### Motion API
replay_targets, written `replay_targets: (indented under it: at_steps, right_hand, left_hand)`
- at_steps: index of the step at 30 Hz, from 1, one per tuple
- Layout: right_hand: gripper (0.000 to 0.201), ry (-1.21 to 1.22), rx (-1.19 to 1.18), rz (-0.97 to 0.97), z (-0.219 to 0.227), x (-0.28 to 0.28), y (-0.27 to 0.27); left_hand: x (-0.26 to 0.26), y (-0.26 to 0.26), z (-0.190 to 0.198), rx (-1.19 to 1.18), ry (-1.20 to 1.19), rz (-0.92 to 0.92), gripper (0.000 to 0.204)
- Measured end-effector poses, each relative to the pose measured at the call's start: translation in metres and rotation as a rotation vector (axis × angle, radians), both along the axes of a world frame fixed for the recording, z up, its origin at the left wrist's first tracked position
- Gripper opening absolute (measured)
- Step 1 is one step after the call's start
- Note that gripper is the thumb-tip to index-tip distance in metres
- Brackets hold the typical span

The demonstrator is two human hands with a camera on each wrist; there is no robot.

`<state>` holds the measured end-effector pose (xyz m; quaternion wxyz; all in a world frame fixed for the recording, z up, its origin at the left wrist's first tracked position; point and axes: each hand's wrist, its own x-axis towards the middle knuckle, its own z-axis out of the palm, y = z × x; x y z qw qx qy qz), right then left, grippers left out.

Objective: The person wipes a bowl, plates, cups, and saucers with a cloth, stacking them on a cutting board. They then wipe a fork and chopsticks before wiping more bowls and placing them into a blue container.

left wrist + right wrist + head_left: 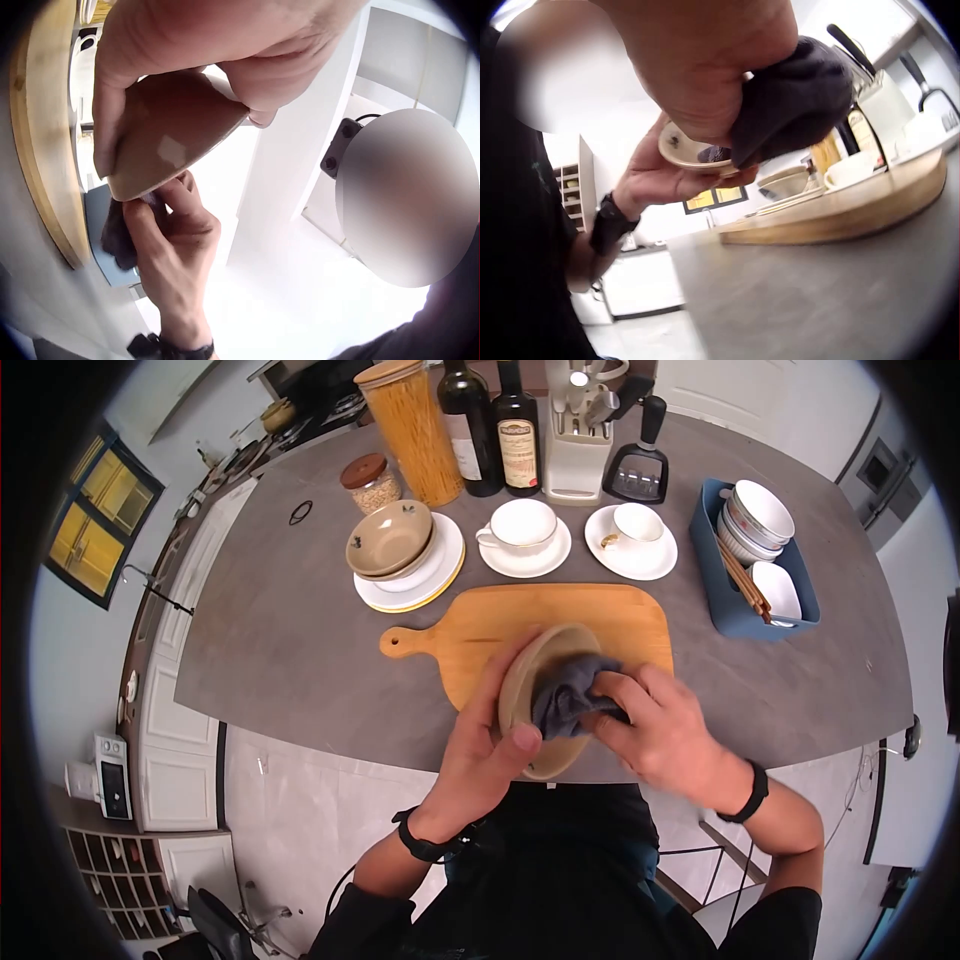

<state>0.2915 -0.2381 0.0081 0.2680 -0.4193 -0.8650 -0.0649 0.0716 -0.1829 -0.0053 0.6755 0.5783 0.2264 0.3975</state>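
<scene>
A beige bowl (pixel 517 682) is tilted on its side over the near part of the wooden cutting board (pixel 600 605). My left hand (pixel 478 757) grips it by the rim, thumb on the near side and fingers behind the outer wall. In my right hand (pixel 662 735) is a bunched dark grey cloth (pixel 568 698), pushed into the bowl's hollow. The left wrist view shows the smooth outside of the bowl (pixel 176 124), with the cloth (pixel 118 236) poking out below its edge. From the right wrist, the cloth (pixel 799 97) covers much of the bowl's inside.
Beyond the board stand a stack of beige bowls (pixel 390 540) on white plates (pixel 450 560), and two white cups (pixel 523 525) on saucers. A blue bin (pixel 735 605) with bowls and chopsticks is at the right. Bottles (pixel 517 450), a pasta jar (pixel 415 440) and a knife block (pixel 575 465) line the back.
</scene>
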Motion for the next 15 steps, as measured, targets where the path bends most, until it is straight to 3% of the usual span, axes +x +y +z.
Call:
replay_targets:
  at_steps: [1, 2, 3, 5, 7, 9, 10, 11, 13, 15]
  right_hand:
    - [0.022, 0.148, -0.211, -0.048, -0.003, -0.003, -0.005]
    - [0.031, 0.323, -0.303, 0.014, -0.002, -0.007, -0.009]
    - [0.031, 0.322, -0.301, 0.016, 0.001, -0.007, -0.012]
    - [0.034, 0.681, -0.65, 0.165, 0.007, -0.008, -0.016]
    - [0.034, 0.685, -0.554, 0.08, 0.01, -0.013, -0.015]
    - [0.036, 0.672, -0.18, -0.259, 0.012, -0.021, -0.006]
    - [0.037, 0.669, -0.128, -0.223, 0.007, -0.026, -0.002]
    - [0.037, 0.722, -0.212, -0.187, 0.007, -0.036, -0.005]
    - [0.036, 0.835, -0.287, -0.075, 0.0, -0.048, -0.013]
    - [0.039, 0.91, -0.43, -0.014, -0.002, -0.047, -0.017]
  left_hand:
    - [0.0, 0.002, -0.001, 0.069, -0.008, 0.042, 0.096]
    - [0.0, 0.002, -0.001, 0.071, -0.011, 0.045, 0.096]
    - [-0.001, 0.003, -0.001, 0.068, -0.02, 0.049, 0.096]
    - [-0.002, 0.005, -0.003, 0.069, -0.019, 0.052, 0.096]
    - [0.0, 0.005, -0.005, 0.089, -0.009, 0.042, 0.099]
    - [0.006, -0.002, -0.006, 0.139, 0.028, 0.035, 0.102]
    - [0.01, -0.005, -0.007, 0.189, 0.064, 0.031, 0.105]
    - [0.013, -0.009, -0.005, 0.193, 0.059, 0.025, 0.105]
    - [0.018, -0.016, 0.004, 0.159, 0.194, 0.135, 0.124]
    - [0.009, -0.012, 0.009, 0.139, 0.2, 0.121, 0.126]
